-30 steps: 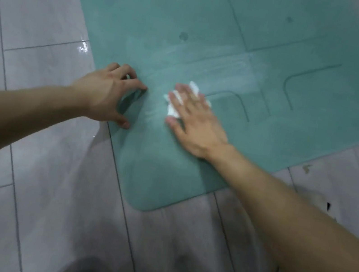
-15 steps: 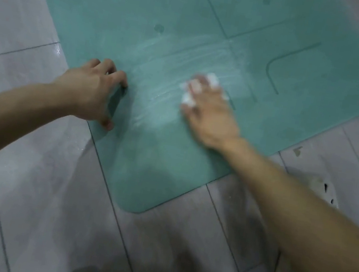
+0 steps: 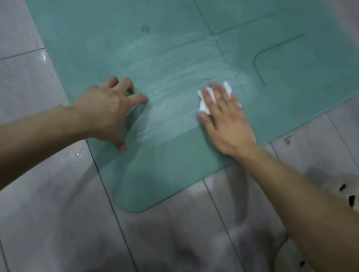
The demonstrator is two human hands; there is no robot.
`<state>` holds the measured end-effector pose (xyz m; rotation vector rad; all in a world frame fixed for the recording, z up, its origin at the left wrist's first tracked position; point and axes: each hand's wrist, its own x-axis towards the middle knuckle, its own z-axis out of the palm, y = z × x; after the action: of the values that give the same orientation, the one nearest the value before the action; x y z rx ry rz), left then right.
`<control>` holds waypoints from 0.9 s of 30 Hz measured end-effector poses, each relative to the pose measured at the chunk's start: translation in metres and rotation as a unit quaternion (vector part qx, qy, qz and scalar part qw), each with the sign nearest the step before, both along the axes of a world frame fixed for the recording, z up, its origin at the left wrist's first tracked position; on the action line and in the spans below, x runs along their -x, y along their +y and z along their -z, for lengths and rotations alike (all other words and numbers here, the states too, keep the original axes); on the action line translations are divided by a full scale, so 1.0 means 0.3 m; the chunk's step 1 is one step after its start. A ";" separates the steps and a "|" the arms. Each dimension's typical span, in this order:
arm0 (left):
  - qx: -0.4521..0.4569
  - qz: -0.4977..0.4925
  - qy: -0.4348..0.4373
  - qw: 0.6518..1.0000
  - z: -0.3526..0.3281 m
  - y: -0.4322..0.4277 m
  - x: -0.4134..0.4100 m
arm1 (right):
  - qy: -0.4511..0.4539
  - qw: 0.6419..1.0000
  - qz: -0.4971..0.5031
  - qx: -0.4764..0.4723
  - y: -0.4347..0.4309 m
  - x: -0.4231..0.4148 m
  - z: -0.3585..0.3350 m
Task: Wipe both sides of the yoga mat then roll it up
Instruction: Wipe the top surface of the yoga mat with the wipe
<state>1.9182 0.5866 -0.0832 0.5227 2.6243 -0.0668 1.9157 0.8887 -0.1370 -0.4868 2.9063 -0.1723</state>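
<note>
Head view: left hand (image 3: 109,110), splayed and empty, pins the edge of the yoga mat (image 3: 124,8), likely against sliding, while the flat right hand (image 3: 224,117) presses a white wipe (image 3: 202,104) onto it.

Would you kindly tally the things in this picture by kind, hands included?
Yoga mat: 1
White wipe: 1, under the right hand
Hands: 2, with the left hand braced on the mat
White fuzzy object with black marks: 1, partly behind the right arm
Total: 5
</note>
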 end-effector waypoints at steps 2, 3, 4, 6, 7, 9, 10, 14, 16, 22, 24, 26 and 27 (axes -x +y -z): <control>0.009 0.006 0.005 1.000 0.002 -0.005 0.001 | -0.009 0.991 0.134 -0.016 0.107 0.061 -0.018; 0.015 0.007 0.004 1.000 0.002 0.001 0.005 | -0.007 0.986 0.169 -0.013 0.092 0.051 -0.018; 0.023 0.006 0.001 1.000 -0.002 0.011 0.010 | 0.000 0.985 0.172 -0.007 0.035 0.011 -0.008; 0.041 0.001 -0.003 0.999 -0.010 0.037 0.018 | 0.008 0.997 0.081 0.004 -0.141 -0.120 0.012; 0.050 -0.002 -0.002 0.999 -0.014 0.050 0.020 | 0.003 1.000 0.006 0.011 -0.224 -0.195 0.017; 0.062 -0.007 -0.003 0.998 -0.013 0.064 0.022 | -0.013 0.993 -0.115 0.010 -0.296 -0.299 0.014; 0.064 -0.009 -0.006 0.998 -0.012 0.067 0.022 | -0.015 0.988 -0.153 0.013 -0.264 -0.290 0.004; 0.054 -0.012 -0.018 0.998 -0.001 0.049 0.016 | -0.008 0.999 0.047 -0.009 0.102 -0.103 -0.016; 0.054 -0.007 -0.019 0.998 0.001 0.046 0.012 | -0.023 0.984 0.174 -0.031 0.219 -0.070 -0.041; 0.092 -0.008 -0.016 0.996 0.006 0.086 0.003 | -0.027 0.995 -0.097 0.025 -0.217 -0.372 0.011; 0.073 -0.003 -0.010 0.997 0.003 0.081 -0.004 | -0.023 0.985 -0.170 0.020 -0.176 -0.371 0.011; 0.042 0.044 0.011 0.998 -0.003 0.068 -0.018 | -0.023 0.992 -0.124 0.010 -0.020 -0.292 0.012; 0.031 0.079 0.024 0.996 -0.004 0.063 -0.029 | -0.022 0.998 -0.053 0.006 0.074 -0.249 0.010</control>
<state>1.9268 0.6053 -0.0819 0.7136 2.6128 -0.2127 1.9903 0.9109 -0.1399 -0.6284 2.8298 -0.1841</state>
